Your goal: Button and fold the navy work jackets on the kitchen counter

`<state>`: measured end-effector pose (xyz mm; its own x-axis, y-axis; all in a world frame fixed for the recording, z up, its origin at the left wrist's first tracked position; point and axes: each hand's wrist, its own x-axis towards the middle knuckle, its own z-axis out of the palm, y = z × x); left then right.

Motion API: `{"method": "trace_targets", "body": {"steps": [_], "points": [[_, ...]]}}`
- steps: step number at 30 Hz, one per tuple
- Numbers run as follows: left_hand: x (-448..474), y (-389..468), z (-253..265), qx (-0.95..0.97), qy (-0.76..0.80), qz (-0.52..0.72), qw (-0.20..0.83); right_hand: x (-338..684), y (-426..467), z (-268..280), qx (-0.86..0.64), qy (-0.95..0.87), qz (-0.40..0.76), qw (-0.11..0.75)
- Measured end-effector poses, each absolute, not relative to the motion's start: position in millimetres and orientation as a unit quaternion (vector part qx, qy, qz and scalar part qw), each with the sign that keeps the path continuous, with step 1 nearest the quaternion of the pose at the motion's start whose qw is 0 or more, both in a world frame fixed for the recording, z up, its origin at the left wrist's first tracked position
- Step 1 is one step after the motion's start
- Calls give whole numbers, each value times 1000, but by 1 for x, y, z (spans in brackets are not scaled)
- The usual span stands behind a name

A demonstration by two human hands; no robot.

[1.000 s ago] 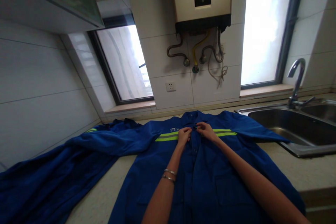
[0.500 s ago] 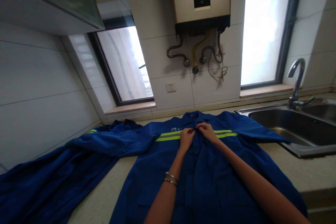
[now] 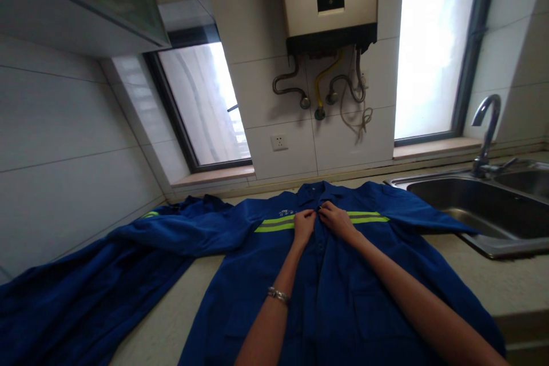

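Observation:
A blue work jacket (image 3: pixel 261 297) with yellow-green reflective stripes lies spread front up, its collar at the far side. Both hands are at its front placket, a little below the collar. My left hand (image 3: pixel 304 225) pinches the placket edge between thumb and fingers. Close beside it, my right hand (image 3: pixel 337 219) is closed on the opposite edge of the same opening. The button between the fingertips is too small and dark to make out clearly. A bracelet (image 3: pixel 278 295) circles my left wrist.
Another dark blue garment (image 3: pixel 86 297) lies on the counter (image 3: pixel 171 309) at left, partly under the jacket's sleeve. At right is a steel sink (image 3: pixel 454 200) with a faucet (image 3: pixel 484 131); the other sleeve reaches its rim. A water heater (image 3: pixel 300 0) hangs on the wall.
My fingertips have drawn slightly apart at the placket, and my left wrist has turned a little. A green light now shows on the heater's panel. The jacket lies in the same place.

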<state>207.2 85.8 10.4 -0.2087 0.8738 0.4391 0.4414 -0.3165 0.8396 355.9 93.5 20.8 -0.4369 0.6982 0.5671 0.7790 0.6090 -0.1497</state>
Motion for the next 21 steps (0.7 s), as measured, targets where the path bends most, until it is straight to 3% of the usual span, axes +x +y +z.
{"method": "trace_targets", "body": {"steps": [11, 21], "points": [[206, 87, 7, 578, 553, 554, 230, 361, 100, 15, -346, -868, -18, 355], [217, 79, 10, 650, 516, 548, 104, 356, 108, 7, -317, -832, 93, 446]]}}
